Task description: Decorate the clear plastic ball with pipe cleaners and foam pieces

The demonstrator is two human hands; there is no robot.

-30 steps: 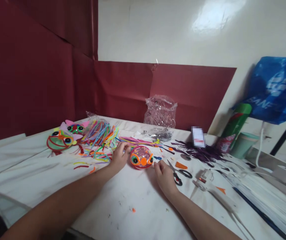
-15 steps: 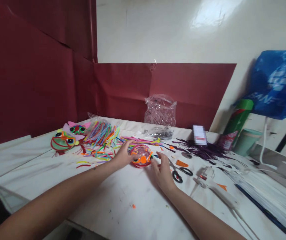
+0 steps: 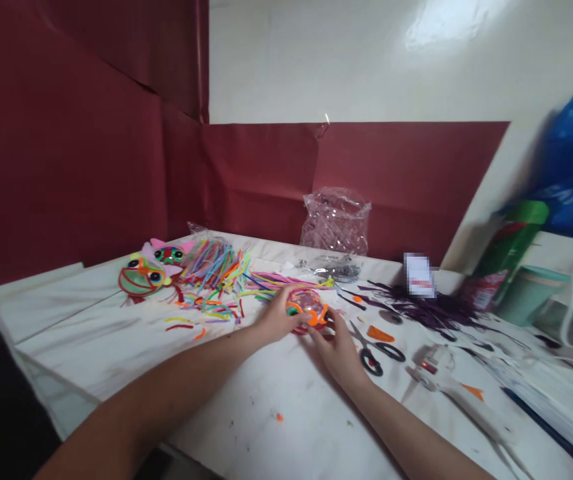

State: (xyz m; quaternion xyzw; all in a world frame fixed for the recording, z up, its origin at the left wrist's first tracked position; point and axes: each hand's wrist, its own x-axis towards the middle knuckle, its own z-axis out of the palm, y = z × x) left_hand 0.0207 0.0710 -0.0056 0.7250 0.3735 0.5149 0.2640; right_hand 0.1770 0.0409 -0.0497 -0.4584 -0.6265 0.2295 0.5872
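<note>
Between my two hands is a round, clear craft face (image 3: 310,301) with a pink-red rim, orange trim and an orange piece at its front. My left hand (image 3: 277,316) is closed on its left side. My right hand (image 3: 339,343) grips the right side, with the thumb at the front by the orange piece. Black-handled scissors (image 3: 373,350) lie just right of my right hand, beside an orange scrap (image 3: 381,334). A white hot glue gun (image 3: 459,393) rests farther right.
Two similar animal faces (image 3: 141,279) sit at the left beside a heap of coloured pipe cleaners (image 3: 216,265). Dark purple strands (image 3: 431,308) lie at the right, near a green cup (image 3: 531,297). A clear plastic bag (image 3: 336,220) stands against the back wall.
My right hand has come in and closed on the craft face, its thumb now at the front piece. The craft face is slightly tilted. The whole view has shifted a little.
</note>
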